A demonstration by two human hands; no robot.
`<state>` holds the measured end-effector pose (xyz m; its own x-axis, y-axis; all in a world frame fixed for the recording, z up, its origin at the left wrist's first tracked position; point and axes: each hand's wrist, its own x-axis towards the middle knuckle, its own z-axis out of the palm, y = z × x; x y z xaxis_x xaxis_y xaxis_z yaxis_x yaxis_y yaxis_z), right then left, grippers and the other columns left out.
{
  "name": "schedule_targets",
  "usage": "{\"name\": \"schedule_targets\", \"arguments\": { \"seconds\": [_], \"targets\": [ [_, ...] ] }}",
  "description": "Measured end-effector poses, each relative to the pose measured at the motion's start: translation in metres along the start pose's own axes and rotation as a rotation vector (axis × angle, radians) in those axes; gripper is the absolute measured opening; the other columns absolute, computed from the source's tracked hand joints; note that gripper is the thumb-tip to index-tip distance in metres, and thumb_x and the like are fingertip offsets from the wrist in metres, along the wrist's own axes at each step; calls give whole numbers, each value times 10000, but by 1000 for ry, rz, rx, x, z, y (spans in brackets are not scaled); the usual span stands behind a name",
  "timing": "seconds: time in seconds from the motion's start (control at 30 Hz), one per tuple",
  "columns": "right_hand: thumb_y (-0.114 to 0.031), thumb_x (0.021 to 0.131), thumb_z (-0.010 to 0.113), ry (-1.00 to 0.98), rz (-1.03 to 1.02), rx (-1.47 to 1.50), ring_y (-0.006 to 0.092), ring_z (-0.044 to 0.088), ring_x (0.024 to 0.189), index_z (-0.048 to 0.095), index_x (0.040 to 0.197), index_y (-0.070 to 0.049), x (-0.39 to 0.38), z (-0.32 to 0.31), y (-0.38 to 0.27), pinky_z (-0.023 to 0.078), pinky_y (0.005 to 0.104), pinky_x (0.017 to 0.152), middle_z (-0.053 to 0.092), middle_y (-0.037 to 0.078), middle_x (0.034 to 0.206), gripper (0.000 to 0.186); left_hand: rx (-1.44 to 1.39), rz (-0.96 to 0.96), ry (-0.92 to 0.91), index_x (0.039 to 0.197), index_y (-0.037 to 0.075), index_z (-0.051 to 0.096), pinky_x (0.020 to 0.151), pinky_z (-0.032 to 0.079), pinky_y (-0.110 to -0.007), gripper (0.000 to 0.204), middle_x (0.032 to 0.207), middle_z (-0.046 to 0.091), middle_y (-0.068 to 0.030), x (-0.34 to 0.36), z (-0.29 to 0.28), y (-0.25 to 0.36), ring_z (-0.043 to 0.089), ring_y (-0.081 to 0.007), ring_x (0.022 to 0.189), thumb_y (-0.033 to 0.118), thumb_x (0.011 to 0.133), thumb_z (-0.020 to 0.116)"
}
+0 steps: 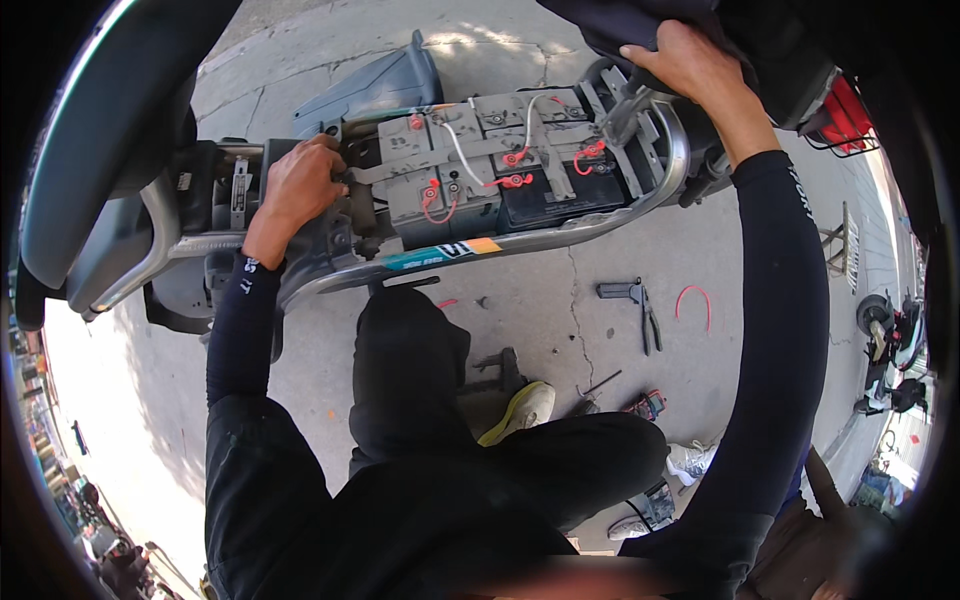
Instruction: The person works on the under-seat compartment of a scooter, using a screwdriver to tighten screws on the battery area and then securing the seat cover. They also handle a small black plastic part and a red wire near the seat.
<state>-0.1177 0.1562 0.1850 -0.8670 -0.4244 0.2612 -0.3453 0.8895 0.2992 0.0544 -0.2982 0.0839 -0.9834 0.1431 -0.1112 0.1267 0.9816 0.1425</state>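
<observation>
Curling with holds unclear, the left hand (300, 182) sits at eleven o'clock, the right hand (692, 62) at one. A slip could snag thin white wires (460, 153) atop dusty grey rectangular batteries (480, 138) at twelve.

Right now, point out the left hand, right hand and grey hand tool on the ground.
Left hand (300, 182), head view: back of hand.
Right hand (697, 65), head view: back of hand.
Grey hand tool (635, 292), head view: body above handles.

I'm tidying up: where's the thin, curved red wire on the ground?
In the head view, the wire lies right of centre, between the grey plier-like tool and the dark right sleeve.
</observation>
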Motion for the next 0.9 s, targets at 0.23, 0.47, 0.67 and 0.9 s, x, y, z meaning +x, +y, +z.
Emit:
{"name": "schedule_targets", "arguments": {
  "seconds": [0.23, 0.47, 0.67, 0.9],
  "targets": [
    [-341, 904, 680, -132, 263, 242, 416, 717, 969, 702, 1016, 89, -17, -50, -29, 555, 478, 882, 722, 299, 950, 445, 37, -63, -157, 971, 96, 802, 1031, 497, -434, 328, 1467, 591, -100, 20, -12, 6, 582, -326, 1300, 186, 669, 894],
    [-373, 960, 640, -277, 95, 441, 453, 665, 1097, 624, 1219, 68, 0, -42, -17, 531, 456, 954, 697, 293, 1145, 511, 24, -20, -194, 961, 86, 798, 1032, 490, -437, 329, 1407, 622, -129, 20, -17, -1, 580, -337, 1290, 196, 666, 889],
    [-395, 930, 697, -75, 138, 128, 423, 698, 1029, 684, 1050, 70, -16, -44, -40, 560, 491, 854, 706, 299, 1070, 481, 24, -36, -221, 940, 72, 791, 1059, 470, -439, 337, 1436, 597, -157, 26, -23, -6, 543, -357, 1328, 197, 644, 891],
    [-430, 894, 727, 225, 51, 282, 334, 736, 713, 704, 871, -8, -27, 5, -14, 574, 446, 670, 714, 206, 764, 424, -98, 30, -124, 881, 26, 755, 1070, 470, -443, 360, 1451, 581, -199, 29, -2, -22, 532, -383, 1338, 134, 571, 902]
  ]
}}
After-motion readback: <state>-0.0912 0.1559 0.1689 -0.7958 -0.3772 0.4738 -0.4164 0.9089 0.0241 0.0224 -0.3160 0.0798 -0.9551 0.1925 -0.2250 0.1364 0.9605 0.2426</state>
